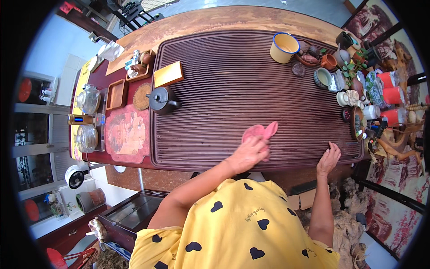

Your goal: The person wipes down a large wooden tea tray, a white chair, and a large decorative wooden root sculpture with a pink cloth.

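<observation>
A bunched pink cloth [254,131] lies under my left hand [249,153], whose fingers grip it against the slatted dark tea tray [215,134] near its front edge. My right hand [328,159] rests on the tray's front right part, fingers slightly bent, holding nothing that shows. Left of both hands, a black teapot [163,100] stands at the tray's left side, with a yellow-orange box [168,74] just behind it. Toward the back right of the tray stands a cream mug with a blue rim [284,47].
Cups, plants and a round wooden dish [358,123] crowd the tray's right side. At the left are an empty wooden tray [117,94], a woven round mat [142,96], glass kettles [88,99] and a wooden tray of small teaware [151,55].
</observation>
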### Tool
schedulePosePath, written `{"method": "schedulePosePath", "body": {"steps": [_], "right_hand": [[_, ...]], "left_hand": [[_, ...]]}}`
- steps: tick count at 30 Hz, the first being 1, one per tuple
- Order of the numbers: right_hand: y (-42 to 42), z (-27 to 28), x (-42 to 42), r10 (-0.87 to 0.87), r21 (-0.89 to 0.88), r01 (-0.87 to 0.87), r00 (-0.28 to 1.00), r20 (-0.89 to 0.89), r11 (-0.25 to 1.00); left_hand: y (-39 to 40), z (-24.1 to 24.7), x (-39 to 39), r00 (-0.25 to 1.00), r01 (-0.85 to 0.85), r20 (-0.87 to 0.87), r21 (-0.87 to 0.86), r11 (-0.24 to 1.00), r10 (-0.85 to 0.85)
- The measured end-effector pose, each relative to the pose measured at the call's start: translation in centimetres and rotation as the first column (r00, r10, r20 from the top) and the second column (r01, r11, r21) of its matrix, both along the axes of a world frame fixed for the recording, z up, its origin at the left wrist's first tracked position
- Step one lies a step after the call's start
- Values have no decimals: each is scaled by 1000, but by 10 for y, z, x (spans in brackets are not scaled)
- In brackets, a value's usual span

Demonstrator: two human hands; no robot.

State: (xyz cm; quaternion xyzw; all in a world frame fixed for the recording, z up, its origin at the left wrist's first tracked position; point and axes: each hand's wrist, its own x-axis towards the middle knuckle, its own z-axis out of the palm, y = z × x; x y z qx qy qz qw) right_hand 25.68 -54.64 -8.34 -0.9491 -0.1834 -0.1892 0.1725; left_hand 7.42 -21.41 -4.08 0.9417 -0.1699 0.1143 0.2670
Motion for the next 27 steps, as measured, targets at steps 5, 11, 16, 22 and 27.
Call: {"method": "schedulePosePath", "body": {"steps": [5, 11, 16, 22, 27], "right_hand": [[2, 4, -3, -15, 37, 14, 1000, 4, 999], [7, 5, -2, -44, 42, 43, 999, 12, 998], [7, 7, -2, -66, 40, 66, 998, -10, 997], [12, 12, -5, -64, 67, 65, 998, -13, 996], [11, 14, -5, -69, 48, 70, 997, -21, 996]], "left_hand": [[93, 5, -102, 897, -433, -47, 108, 895, 440], [167, -3, -200, 569, -818, 26, 123, 563, 822], [91, 1, -111, 749, -662, 89, 133, 738, 656], [-34, -1, 9, 991, -130, -15, -21, 991, 130], [-117, -5, 109, 959, 283, 23, -73, 956, -282]]}}
